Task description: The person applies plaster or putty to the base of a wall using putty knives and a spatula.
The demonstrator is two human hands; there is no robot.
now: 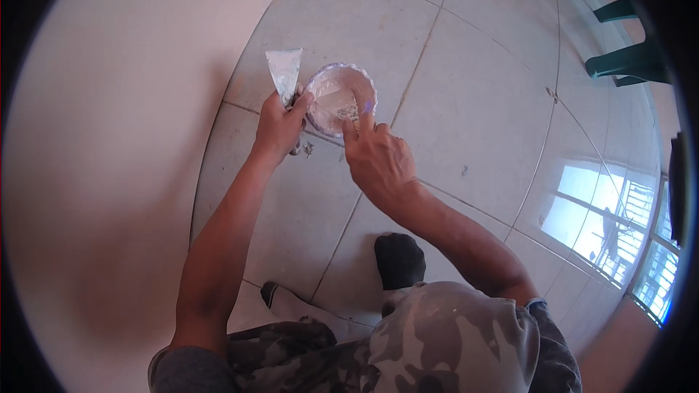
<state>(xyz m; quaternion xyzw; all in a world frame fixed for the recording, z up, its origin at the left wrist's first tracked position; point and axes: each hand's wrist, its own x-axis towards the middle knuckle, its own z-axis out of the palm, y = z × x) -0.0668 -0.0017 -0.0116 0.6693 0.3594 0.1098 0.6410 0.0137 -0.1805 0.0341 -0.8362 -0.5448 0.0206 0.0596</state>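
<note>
My left hand (277, 129) is closed around a putty knife (284, 71), whose wide blade, coated with pale paste, points away from me. That hand's thumb lies against the left rim of a round bowl (314, 110) with a crusted, whitish edge. Pale pinkish paste (336, 102) coats the inside of the bowl. My right hand (380, 159) grips the near right rim, with the thumb and index finger at the edge and the other fingers curled. The index fingertip is hard to separate from a small purplish patch on the bowl.
Pale floor tiles (466, 138) stretch ahead and right; a plain wall (109, 138) rises at left. Small crumbs (309, 149) lie near the bowl. My dark-socked foot (400, 260) is below my right forearm. Green furniture legs (630, 62) stand far right, above a window reflection (593, 211).
</note>
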